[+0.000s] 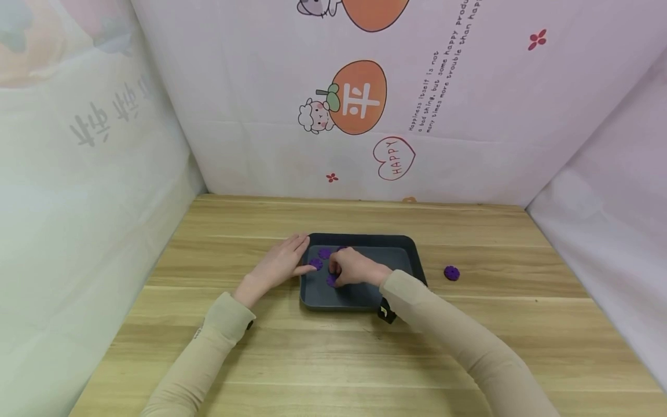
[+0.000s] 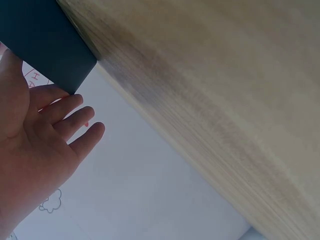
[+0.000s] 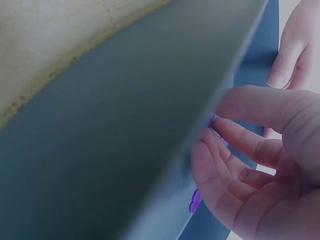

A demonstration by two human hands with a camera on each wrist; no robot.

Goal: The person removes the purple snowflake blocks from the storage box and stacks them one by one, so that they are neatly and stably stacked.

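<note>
A dark grey rectangular tray (image 1: 359,300) sits on the wooden table, with several purple notched discs (image 1: 325,253) near its left end. My right hand (image 1: 356,267) reaches into the tray from the right, fingertips curled down. Between its thumb and fingers it pinches a purple notched disc (image 1: 331,280); in the right wrist view, the fingers largely hide that disc (image 3: 211,119). My left hand (image 1: 278,263) rests at the tray's left rim, fingers extended and thumb over the edge beside another disc (image 1: 315,264). The left wrist view shows that hand's loosely spread fingers (image 2: 87,140) by the tray corner.
Another purple notched disc (image 1: 451,273) lies on the table (image 1: 484,324) to the right of the tray. A black strap-like piece (image 1: 386,313) shows under my right sleeve at the front rim. Printed white cloth (image 1: 271,116) walls the back and both sides.
</note>
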